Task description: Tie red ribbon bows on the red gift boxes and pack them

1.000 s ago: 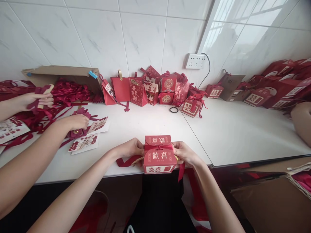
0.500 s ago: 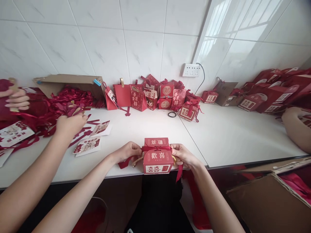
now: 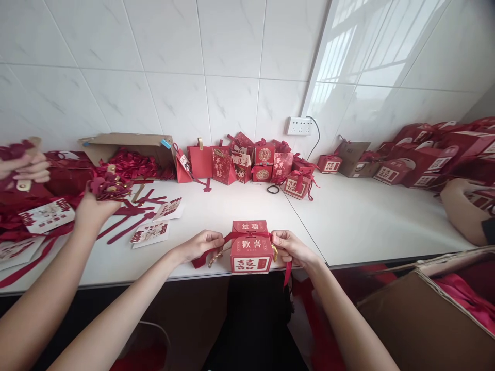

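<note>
In front of me, at the near edge of the white table, sits a red gift box with gold and white lettering. A red ribbon crosses its top through slots. My left hand pinches the ribbon at the box's left side. On the right, my right hand grips the ribbon's other end, its tail hanging down. A twisted gold cord sticks out left of the box, and some gold cord shows beside my right fingers.
At left, a co-worker's hands hold dark red pieces near strips and printed cards. Finished red boxes line the wall beside an open carton of ribbon. Another person's arm and a cardboard carton are at right.
My left hand has drawn slightly outward with the ribbon, which looks straighter. The box has tipped a little, showing more of its front. The co-worker's hand at left has moved left.
</note>
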Demonstrator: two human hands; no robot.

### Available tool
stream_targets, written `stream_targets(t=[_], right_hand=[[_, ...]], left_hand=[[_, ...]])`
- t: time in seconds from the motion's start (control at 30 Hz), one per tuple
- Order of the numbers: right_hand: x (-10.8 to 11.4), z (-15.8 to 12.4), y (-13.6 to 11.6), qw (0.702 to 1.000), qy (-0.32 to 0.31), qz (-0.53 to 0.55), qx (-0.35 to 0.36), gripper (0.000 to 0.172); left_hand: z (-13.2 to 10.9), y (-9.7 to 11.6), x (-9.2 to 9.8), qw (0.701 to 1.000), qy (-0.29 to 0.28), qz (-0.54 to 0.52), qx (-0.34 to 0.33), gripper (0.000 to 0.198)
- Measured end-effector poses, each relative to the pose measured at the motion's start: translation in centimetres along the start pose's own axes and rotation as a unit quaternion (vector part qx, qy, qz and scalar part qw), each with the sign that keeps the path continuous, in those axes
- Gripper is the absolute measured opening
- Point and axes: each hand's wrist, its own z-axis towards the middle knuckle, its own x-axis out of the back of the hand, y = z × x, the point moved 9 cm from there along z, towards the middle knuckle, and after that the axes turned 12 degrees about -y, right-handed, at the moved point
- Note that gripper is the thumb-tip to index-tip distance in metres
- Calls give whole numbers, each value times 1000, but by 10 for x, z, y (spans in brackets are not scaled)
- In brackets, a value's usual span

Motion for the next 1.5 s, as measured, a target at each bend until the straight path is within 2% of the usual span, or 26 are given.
stream_targets(t=[0.13, 0.27, 0.4, 0.53, 0.67, 0.77, 0.83, 1.03, 1.1, 1.27, 1.4, 1.5], right_hand=[[1, -2, -3, 1000, -1, -24, -9, 52], [9, -7, -14, 995, 27, -90, -25, 50], [13, -12, -31, 984, 51, -162, -52, 49], [11, -14, -48, 972, 61, -217, -68, 47], [8, -15, -67, 955, 77, -279, -70, 46], [1, -12, -81, 943, 56, -322, -62, 47], [-4, -9, -85, 942, 31, -329, -67, 49], [-6, -8, -82, 946, 28, -310, -91, 46], [-8, -9, -78, 950, 20, -298, -88, 46], [-5, -9, -64, 953, 12, -287, -93, 47], [-1, -6, -48, 963, -4, -249, -103, 48], [4, -4, -37, 972, -9, -213, -94, 49]], left_hand=[[-2, 7, 2, 999, 8, 39, 11, 44], [-7, 23, 12, 988, 20, 149, 26, 44], [-10, 38, 19, 973, 9, 225, 55, 42], [-11, 49, 18, 969, -4, 232, 90, 37], [-9, 62, 14, 974, -6, 205, 98, 33], [-4, 67, 7, 984, -40, 136, 113, 25], [-1, 68, 4, 985, -54, 105, 127, 27], [9, 80, -2, 971, -57, 218, 83, 31], [10, 77, -3, 976, -58, 195, 72, 30], [12, 52, -2, 994, -65, -4, 82, 27], [14, 28, -2, 992, -67, -49, 99, 31], [16, 18, -4, 993, -53, -83, 70, 37]])
